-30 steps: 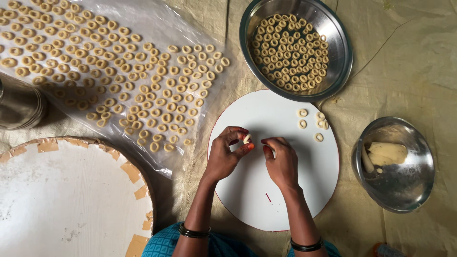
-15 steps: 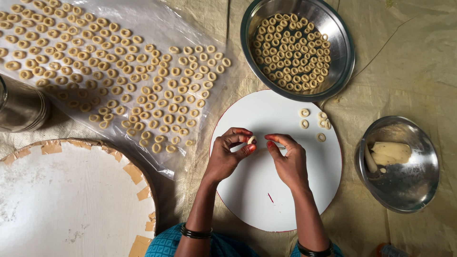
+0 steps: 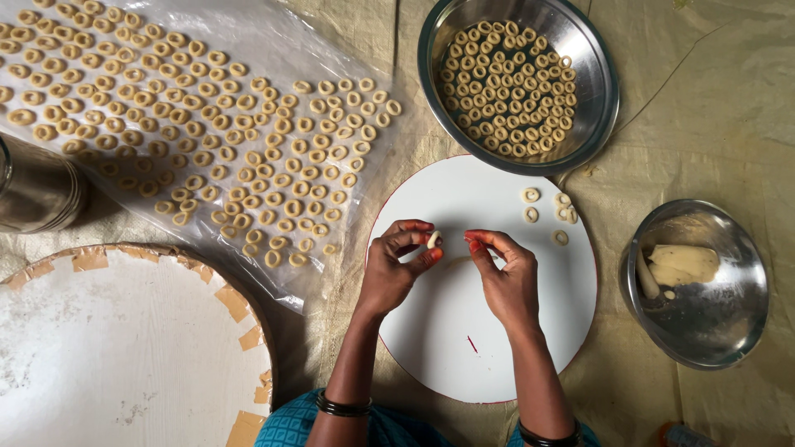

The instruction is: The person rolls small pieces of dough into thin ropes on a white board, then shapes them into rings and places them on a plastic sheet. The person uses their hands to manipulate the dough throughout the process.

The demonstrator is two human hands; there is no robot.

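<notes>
Pale dough bit sits pinched in the left hand grip. Just beside it, the right hand has fingertips closed, maybe on nothing. Below both lies the white round board. Roll softly, I think, so the ring stays even.

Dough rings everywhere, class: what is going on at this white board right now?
A person sits over a round white board, pinching a small piece of dough in the left hand; the right hand is close beside it, fingertips pinched. A few finished rings lie on the board. Many more cover a plastic sheet and fill a steel bowl. A second bowl holds a dough lump.
</notes>
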